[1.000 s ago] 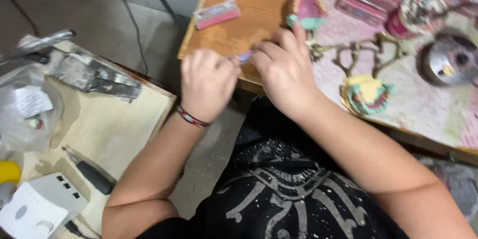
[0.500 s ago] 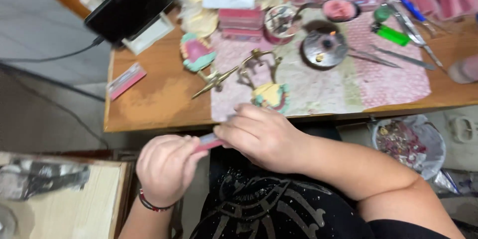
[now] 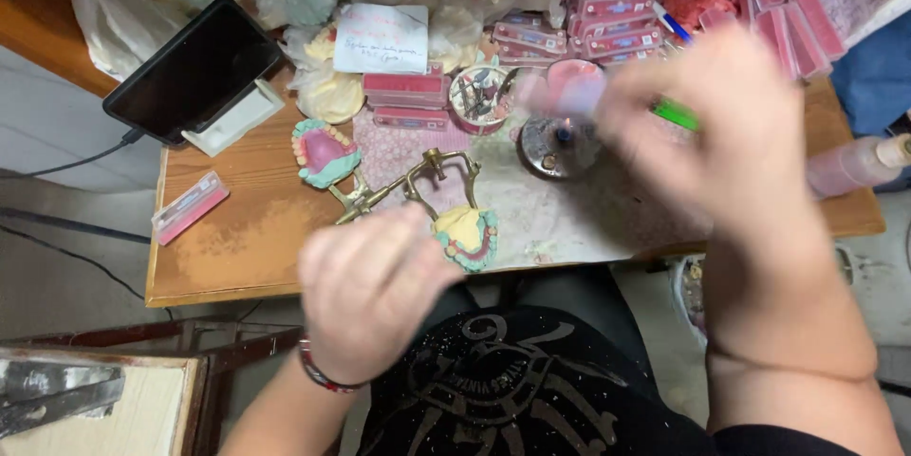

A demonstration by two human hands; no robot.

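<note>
Brass articulator (image 3: 418,181) with wax denture models on the wooden table (image 3: 237,247). Left hand (image 3: 375,290) clenched before it; right hand (image 3: 707,129) blurred, grip indiscernible.

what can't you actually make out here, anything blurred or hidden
- Head view: right hand is motion-blurred; its grip cannot be read.
- Head view: left hand is blurred, hiding part of the denture model.
- Green tool: mostly hidden behind the right hand.

hands (image 3: 370,290): 2 | denture models (image 3: 325,152): 2 | articulator (image 3: 418,181): 1 | phone (image 3: 195,70): 1
</note>
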